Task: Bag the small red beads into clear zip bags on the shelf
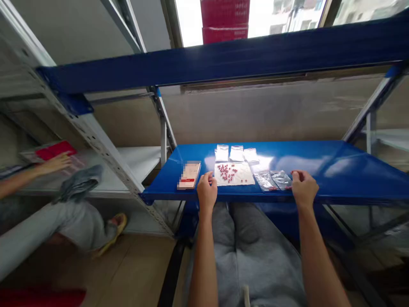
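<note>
Three white bags (236, 153) at the back of the shelf (335, 166) look done (contents unclear), while red beads (227, 172) lie loose on paper (244, 178) between the left hand (207, 190) and right hand (303, 186), both curled, grip impossible to tell.

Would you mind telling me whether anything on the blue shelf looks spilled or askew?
The small red pieces lie loose in a cluster on the white sheet, beside the left hand, though none seem off it. The three small bags behind sit in a tidy row.
</note>
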A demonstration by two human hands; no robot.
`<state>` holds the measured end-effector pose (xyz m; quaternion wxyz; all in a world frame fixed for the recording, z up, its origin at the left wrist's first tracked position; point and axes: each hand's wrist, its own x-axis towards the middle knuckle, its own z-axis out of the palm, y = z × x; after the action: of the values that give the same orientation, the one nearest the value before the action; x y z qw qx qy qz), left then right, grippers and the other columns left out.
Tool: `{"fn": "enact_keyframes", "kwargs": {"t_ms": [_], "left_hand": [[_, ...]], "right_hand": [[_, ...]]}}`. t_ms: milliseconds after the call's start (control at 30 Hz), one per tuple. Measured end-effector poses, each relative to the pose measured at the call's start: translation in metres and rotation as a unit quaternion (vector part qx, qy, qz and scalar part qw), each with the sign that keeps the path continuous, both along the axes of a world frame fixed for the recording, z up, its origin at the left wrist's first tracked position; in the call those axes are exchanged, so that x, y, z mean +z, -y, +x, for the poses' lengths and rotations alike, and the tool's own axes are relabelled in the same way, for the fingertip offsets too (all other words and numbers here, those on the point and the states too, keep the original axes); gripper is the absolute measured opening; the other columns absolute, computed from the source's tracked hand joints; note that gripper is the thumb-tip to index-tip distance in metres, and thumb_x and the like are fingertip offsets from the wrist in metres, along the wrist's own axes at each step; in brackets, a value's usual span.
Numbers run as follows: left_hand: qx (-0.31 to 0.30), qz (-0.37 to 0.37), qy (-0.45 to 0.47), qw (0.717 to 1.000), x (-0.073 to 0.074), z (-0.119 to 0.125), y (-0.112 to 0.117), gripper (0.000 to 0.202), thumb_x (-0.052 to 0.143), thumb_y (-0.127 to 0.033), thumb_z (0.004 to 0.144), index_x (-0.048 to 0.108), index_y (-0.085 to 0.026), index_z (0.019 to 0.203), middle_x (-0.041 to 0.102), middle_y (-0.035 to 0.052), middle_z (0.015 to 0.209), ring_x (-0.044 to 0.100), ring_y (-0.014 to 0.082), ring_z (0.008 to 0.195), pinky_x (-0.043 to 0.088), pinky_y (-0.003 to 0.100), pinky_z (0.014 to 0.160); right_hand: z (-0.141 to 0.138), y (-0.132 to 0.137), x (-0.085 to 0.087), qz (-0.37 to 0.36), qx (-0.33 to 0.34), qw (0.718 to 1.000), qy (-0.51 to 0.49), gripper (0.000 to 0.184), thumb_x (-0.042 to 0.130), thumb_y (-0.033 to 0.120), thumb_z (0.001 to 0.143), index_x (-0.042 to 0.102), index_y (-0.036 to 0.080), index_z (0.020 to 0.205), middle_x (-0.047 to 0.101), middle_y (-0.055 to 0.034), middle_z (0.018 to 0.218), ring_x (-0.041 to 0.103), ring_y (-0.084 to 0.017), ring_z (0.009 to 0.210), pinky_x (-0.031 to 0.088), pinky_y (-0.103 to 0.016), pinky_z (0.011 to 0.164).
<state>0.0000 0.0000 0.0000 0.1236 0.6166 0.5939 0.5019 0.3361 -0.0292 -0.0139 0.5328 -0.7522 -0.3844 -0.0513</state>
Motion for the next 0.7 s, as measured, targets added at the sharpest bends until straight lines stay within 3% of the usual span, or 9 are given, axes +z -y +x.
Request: {"fn": "enact_keyframes", "kwargs": {"t_ms": [700], "left_hand": [[0.003, -0.012, 0.006, 1.000, 0.0041, -0.0007, 0.0041, 0.028, 0.053, -0.016, 0.094, 0.070, -0.015, 0.116, 0.072, 0.0103, 0.102, 0.070, 0.0203, 0.091, 0.058, 0.032, 0.085]], "right_hand": [[-0.0033, 0.0034, 0.0055, -0.012, 0.023, 0.999, -0.048, 0.036, 0.049, 0.037, 0.084, 0.075, 0.014, 0.093, 0.076, -0.0141, 0.086, 0.068, -0.028, 0.071, 0.048, -0.040, 0.083]]}}
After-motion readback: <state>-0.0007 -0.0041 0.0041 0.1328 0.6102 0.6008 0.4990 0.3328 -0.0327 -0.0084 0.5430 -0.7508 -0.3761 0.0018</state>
